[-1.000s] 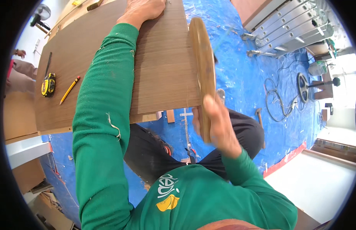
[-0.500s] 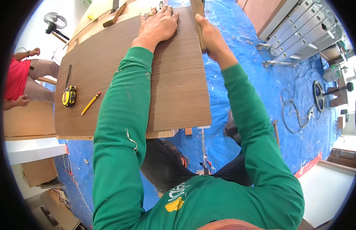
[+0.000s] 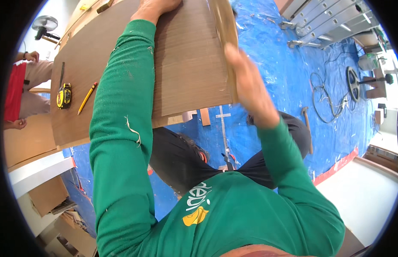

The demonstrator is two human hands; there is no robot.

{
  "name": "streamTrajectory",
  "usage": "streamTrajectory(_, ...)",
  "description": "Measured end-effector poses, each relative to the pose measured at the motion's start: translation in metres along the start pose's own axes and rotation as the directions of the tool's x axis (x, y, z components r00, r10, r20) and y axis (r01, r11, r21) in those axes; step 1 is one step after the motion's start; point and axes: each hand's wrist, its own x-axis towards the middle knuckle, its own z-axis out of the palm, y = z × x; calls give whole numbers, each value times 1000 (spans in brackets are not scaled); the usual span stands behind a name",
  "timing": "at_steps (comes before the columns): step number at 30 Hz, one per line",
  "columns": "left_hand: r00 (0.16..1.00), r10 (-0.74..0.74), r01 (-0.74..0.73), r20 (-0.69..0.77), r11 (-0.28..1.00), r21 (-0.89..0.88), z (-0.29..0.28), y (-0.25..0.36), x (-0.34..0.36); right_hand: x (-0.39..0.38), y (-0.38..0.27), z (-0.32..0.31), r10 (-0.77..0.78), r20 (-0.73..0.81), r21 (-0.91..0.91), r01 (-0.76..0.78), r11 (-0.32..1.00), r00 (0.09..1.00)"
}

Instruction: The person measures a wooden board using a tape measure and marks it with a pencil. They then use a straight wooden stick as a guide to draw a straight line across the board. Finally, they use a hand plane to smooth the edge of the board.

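A brown wood-grain panel [image 3: 117,64] lies in front of me. My left hand [image 3: 159,5] rests flat on its far part; the top rim of the view cuts off most of its fingers. Along the panel's right edge, my right hand [image 3: 252,85] grips a long wooden block [image 3: 226,32]. Both are smeared by motion, and the fingers' far side is hidden. Left of my left sleeve, a yellow-and-black tape measure [image 3: 64,96] and a yellow pencil [image 3: 87,98] lie on the panel.
A blue sheet [image 3: 267,51] covers the floor. A hammer [image 3: 307,128] stands or lies right of my knee. Folded ladders [image 3: 327,25], cables [image 3: 323,100] and a fan [image 3: 45,25] are farther off. Another person in red [image 3: 19,85] is at the left.
My right hand and the wooden block have come toward me along the panel's right edge. The view has shifted, so my left hand now sits at the top rim.
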Motion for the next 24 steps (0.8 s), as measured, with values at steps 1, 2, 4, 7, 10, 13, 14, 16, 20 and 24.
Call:
streamTrajectory(1,1000,-6,6,2,1000,-12,-4,0,0,-33,-35,-3,205,24,127,-206,970,979)
streamTrajectory(2,999,-31,32,21,999,-26,-6,-1,-1,-62,-95,-9,579,232,407,-618,672,782)
streamTrajectory(4,999,-26,27,22,998,-49,-6,3,3,-102,-99,1,545,136,507,-531,679,827)
streamTrajectory(7,999,-44,44,7,999,-24,-8,-6,-4,-90,-82,4,530,186,478,-548,687,827)
streamTrajectory(10,996,-83,78,16,979,189,12,-19,21,-29,-52,7,393,19,336,-376,864,919)
streamTrajectory(13,998,-69,68,-2,985,159,10,-8,12,48,-24,3,372,-31,242,-355,903,928)
streamTrajectory(14,998,-69,69,-6,984,161,9,-8,12,75,-3,5,108,-113,84,-99,991,988)
streamTrajectory(16,996,-89,91,-17,988,125,9,-2,4,134,32,9,5,-127,107,9,994,992)
streamTrajectory(20,997,-68,69,-44,998,14,9,1,-1,232,38,6,402,63,508,-376,775,914)
streamTrajectory(24,995,-103,104,-12,990,93,8,2,0,245,24,6,411,135,606,-403,686,901)
